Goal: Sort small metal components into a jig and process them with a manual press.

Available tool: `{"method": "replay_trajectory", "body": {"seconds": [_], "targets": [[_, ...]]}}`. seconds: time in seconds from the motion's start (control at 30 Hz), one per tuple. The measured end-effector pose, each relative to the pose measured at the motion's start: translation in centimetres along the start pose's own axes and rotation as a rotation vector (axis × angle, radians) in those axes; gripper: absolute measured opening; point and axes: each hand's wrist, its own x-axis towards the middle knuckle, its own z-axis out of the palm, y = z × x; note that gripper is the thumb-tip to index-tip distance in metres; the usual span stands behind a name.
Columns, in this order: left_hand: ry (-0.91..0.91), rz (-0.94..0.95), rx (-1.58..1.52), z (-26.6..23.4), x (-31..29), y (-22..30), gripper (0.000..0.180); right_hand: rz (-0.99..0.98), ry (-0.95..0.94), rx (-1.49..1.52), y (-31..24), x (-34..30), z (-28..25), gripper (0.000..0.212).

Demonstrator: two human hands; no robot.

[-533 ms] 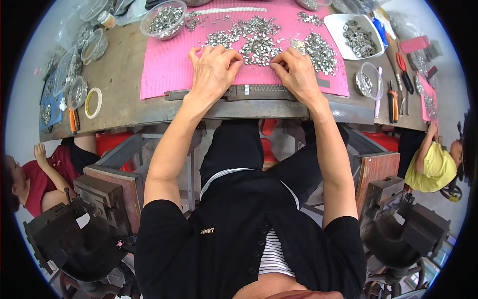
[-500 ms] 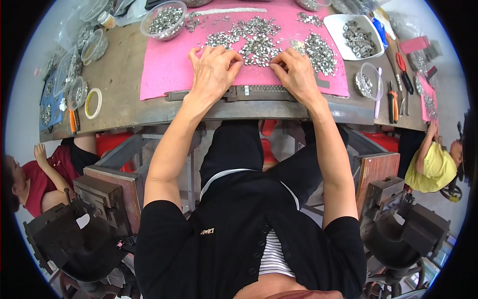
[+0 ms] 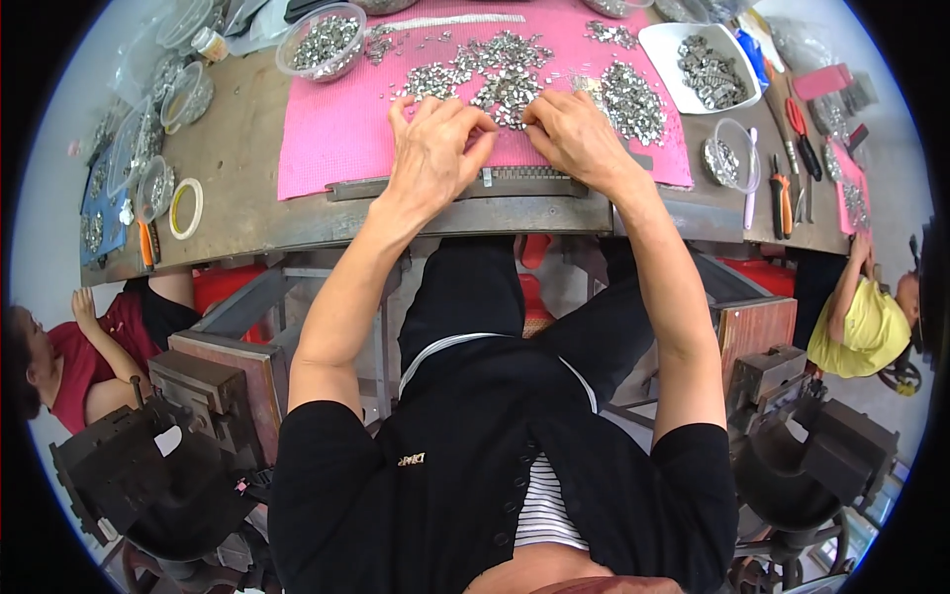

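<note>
A bench (image 3: 237,129) is partly covered by a pink mat (image 3: 327,139). On it, metal bits (image 3: 510,87) are heaped at twelve o'clock from the hands. The left hand (image 3: 435,144) and right hand (image 3: 576,139) are curled narrow; whether anything is pinched cannot be told. A bar (image 3: 524,183) is laid at six, a bowl (image 3: 336,73) at ten, a tray (image 3: 663,49) at two.

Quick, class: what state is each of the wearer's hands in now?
Left hand: fingers curled; whether holding anything cannot be told.
Right hand: fingers curled; whether holding anything cannot be told.
</note>
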Motion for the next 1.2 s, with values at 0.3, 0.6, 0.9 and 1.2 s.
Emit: {"method": "replay_trajectory", "body": {"seconds": [0.3, 0.6, 0.9, 1.2], "targets": [[-0.029, 0.063, -0.171, 0.9, -2.2, 2.7, 0.011, 0.209, 0.088, 0.336, -3.9, -3.1, -1.9, 0.012], [-0.034, 0.088, -0.17, 1.0, -2.3, 2.7, 0.015, 0.184, 0.189, 0.242, -5.1, -4.8, -0.5, 0.014], [-0.016, 0.053, -0.128, 1.4, -2.3, 3.1, 0.014, 0.311, 0.215, 0.303, -4.7, -4.9, -1.4, 0.012], [-0.267, 0.001, 0.194, 2.0, 0.4, 2.1, 0.052, 0.247, -0.035, -0.026, -2.2, -1.9, 0.4, 0.038]]}}
